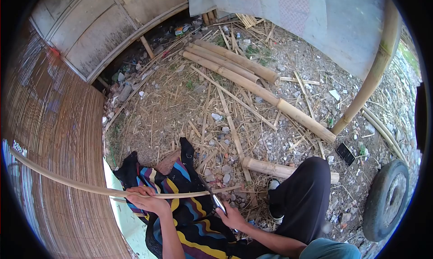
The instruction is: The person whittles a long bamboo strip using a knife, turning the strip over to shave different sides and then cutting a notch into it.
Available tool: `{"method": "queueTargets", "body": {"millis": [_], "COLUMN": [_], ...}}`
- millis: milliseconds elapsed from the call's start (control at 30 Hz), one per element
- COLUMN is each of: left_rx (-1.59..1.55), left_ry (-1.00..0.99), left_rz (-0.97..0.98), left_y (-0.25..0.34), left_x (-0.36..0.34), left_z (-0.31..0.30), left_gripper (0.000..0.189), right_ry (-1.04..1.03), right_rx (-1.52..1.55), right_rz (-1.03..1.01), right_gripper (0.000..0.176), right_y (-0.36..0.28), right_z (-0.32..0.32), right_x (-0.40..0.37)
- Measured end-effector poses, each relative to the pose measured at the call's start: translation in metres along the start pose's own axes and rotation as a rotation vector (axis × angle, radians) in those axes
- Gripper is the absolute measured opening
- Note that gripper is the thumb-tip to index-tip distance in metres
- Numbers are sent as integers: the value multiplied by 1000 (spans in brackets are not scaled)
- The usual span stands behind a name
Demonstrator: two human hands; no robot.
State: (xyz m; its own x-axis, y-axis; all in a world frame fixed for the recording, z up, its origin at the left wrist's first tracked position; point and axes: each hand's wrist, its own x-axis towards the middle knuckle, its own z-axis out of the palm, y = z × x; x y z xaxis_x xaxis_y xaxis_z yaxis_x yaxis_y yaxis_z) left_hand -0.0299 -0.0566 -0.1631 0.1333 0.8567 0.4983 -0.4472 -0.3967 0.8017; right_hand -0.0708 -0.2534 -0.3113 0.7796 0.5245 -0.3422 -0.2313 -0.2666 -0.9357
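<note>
A long, thin bamboo strip (97,189) runs from the left edge across to the middle, over my lap. My left hand (146,200) is closed around it. My right hand (232,217) grips the shiny handle of a knife (219,204), whose dark, narrow blade points up and to the left. The blade crosses the strip near its right end and seems to touch it. Beneath both hands lies a striped cloth (198,234) in black, yellow, blue and maroon. My fingers partly hide the knife handle.
Several bamboo poles (234,78) lie ahead among scattered splints and rubble. A shorter bamboo piece (270,168) sits by my right knee. Right of it are a phone (345,154), a tire (387,200) and a leaning bamboo post (370,74). A slatted screen (58,137) stands left.
</note>
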Motion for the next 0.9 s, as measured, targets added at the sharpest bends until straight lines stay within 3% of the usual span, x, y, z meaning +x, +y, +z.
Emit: {"method": "queueTargets", "body": {"millis": [467, 667, 900], "left_rx": [-52, -57, -64], "left_ry": [-60, -50, -53], "left_rz": [-7, -14, -8], "left_y": [13, 15, 12], "left_x": [-10, -10, -9], "left_z": [8, 11, 9], "left_gripper": [39, 38, 39], "right_ry": [-33, -90, -45], "right_rx": [-12, -48, 34], "right_rz": [-48, 33, -97], "right_gripper": [42, 39, 37], "right_y": [2, -9, -17], "right_z": [7, 2, 2], "right_x": [-4, -6, -12]}}
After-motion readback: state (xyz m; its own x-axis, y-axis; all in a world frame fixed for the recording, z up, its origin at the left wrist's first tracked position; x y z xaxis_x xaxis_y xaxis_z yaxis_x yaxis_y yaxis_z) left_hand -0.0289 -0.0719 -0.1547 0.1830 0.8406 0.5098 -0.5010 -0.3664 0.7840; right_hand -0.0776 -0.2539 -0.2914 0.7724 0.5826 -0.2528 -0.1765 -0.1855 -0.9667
